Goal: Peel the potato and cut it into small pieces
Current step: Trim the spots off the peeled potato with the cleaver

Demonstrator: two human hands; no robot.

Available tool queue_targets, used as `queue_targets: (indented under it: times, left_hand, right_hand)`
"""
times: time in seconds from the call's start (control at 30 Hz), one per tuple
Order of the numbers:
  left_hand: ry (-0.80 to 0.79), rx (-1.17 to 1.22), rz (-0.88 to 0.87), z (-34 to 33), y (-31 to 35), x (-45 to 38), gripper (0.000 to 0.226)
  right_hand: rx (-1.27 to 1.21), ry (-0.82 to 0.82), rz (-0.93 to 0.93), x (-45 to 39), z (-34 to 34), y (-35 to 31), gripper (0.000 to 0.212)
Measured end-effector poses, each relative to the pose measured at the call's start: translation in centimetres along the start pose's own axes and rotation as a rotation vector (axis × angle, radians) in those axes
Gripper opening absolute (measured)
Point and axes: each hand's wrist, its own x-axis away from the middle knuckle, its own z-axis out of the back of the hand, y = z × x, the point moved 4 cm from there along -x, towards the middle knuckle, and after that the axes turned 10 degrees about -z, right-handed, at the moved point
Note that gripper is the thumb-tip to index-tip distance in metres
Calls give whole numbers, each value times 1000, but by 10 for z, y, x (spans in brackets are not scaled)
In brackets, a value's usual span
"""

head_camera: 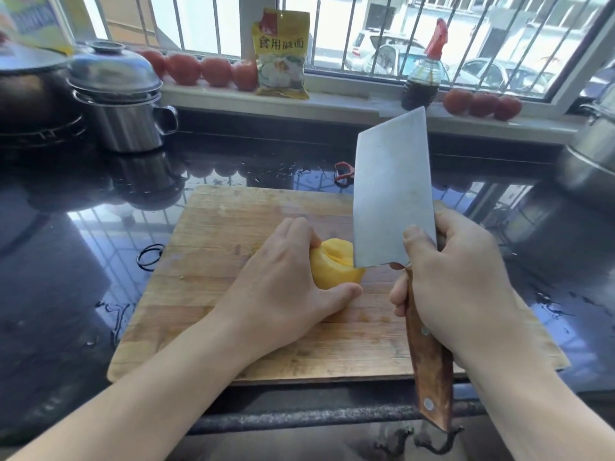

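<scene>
The single head-worn camera looks forward and down, close over the cutting board (233, 227) at the worktop's (66, 261) near edge, facing the window (366, 28).

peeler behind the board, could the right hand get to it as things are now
Probably not right away: the right hand grips the cleaver, whose raised blade stands in front of the red peeler on the counter. With the cleaver set down, the way looks open.

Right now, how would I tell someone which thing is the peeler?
Start at the wooden cutting board on the black counter. Just past its far edge, beside the raised cleaver, lies the peeler. It is the only small red-and-black tool on the counter; the other red things are tomatoes on the sill.
</scene>
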Motion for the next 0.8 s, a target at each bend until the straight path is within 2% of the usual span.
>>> queue_targets:
  times: [0.47, 0.8]
  left_hand:
    - [25, -87, -77, -1, 5, 0, 53]
    - [15, 5, -65, -1, 3, 0, 53]
  right_hand:
    - [-104, 21, 32, -1, -10, 5, 17]
    - [-147, 30, 59, -3, -10, 15, 18]
